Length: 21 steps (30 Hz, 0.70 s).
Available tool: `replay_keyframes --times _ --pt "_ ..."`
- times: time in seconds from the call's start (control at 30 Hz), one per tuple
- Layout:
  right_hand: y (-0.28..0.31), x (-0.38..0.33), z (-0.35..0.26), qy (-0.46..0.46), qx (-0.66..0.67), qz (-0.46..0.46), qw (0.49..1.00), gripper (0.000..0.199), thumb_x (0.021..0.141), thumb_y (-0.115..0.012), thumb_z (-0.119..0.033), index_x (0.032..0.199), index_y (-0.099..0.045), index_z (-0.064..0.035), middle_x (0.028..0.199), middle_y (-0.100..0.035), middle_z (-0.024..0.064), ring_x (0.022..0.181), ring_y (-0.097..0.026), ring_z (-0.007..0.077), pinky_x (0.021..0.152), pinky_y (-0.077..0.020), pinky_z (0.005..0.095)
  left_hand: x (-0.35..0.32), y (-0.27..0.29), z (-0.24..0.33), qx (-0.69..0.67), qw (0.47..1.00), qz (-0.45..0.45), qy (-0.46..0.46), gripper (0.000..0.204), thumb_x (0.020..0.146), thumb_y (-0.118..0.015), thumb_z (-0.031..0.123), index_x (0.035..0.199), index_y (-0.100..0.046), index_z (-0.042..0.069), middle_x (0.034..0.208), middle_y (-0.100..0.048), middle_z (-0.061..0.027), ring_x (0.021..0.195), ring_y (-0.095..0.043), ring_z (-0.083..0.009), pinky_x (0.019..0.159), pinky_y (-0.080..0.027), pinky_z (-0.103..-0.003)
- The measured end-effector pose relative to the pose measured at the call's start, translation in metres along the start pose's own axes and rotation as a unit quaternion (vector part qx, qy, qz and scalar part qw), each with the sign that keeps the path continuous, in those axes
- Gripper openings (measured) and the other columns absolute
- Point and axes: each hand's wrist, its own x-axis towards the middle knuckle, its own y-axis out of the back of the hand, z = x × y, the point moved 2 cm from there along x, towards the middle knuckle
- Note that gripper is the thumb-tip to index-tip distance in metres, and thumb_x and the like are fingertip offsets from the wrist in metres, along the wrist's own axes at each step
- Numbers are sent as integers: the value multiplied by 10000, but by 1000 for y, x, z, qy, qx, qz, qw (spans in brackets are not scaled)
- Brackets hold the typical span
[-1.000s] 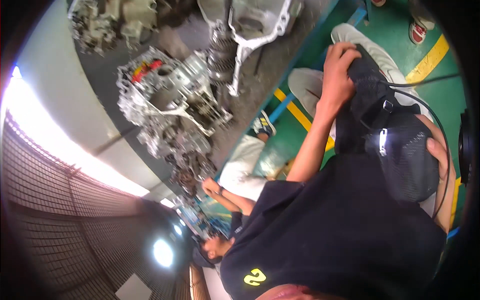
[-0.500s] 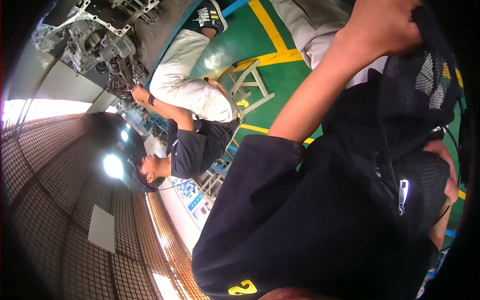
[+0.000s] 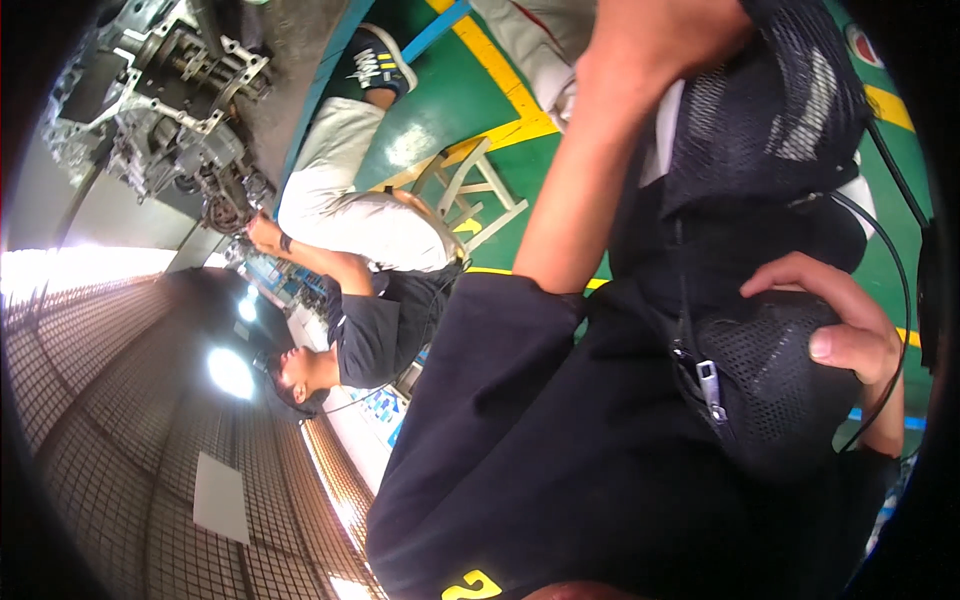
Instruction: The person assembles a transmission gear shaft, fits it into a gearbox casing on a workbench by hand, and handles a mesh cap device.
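Note:
A black mesh bag (image 3: pixel 780 370) with a silver zip pull lies against the front of my black shirt. My left hand (image 3: pixel 660 40) reaches up past my sleeve to the bag's upper mesh part (image 3: pixel 790 110). Its fingers are curled onto the dark fabric, with the tips hidden. At the right, my right hand (image 3: pixel 850 320) cups the rounded, finely perforated pouch, thumb and fingers spread around its side. A black cable (image 3: pixel 890 260) runs beside that hand. What the bag contains cannot be made out.
The view is turned sideways. Another person (image 3: pixel 370 300) works on a metal gearbox-like assembly (image 3: pixel 170 110) on a bench at upper left. A stool (image 3: pixel 480 195) stands on the green floor (image 3: pixel 420 130) with yellow lines. Mesh screening (image 3: pixel 120 450) fills the lower left.
My right hand has come from the bag's far side into fuller view, fingers now over the pouch. My left hand and the bag sit further left, and the whole view has shifted.

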Motion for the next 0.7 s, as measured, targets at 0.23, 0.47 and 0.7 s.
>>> replay_keyframes --times 0.23,0.47,0.7 --pt "-1 9 -5 55 37 -78 995 574 873 -598 -362 1315 -514 -6 1193 -595 112 1135 -536 197 1009 -385 319 -2 9 -1 25 997 -67 -8 177 747 -639 38 918 -623 -6 1021 -634 -111 962 -617 -222 817 -462 -278" --pt "6 9 -2 93 -9 -29 995 564 824 -588 -262 1333 -518 -30 1233 -573 82 1149 -518 161 998 -382 296 -1 13 21 143 982 -104 59 155 793 -628 46 943 -653 17 1123 -634 -116 1045 -595 -235 897 -448 -300" --pt "8 6 11 226 33 -45 973 472 915 -612 -289 1265 -547 21 1215 -604 127 1154 -547 202 988 -413 326 5 16 -3 108 974 -196 -14 288 865 -613 32 1146 -673 54 1322 -597 -158 1257 -545 -278 1074 -406 -356"
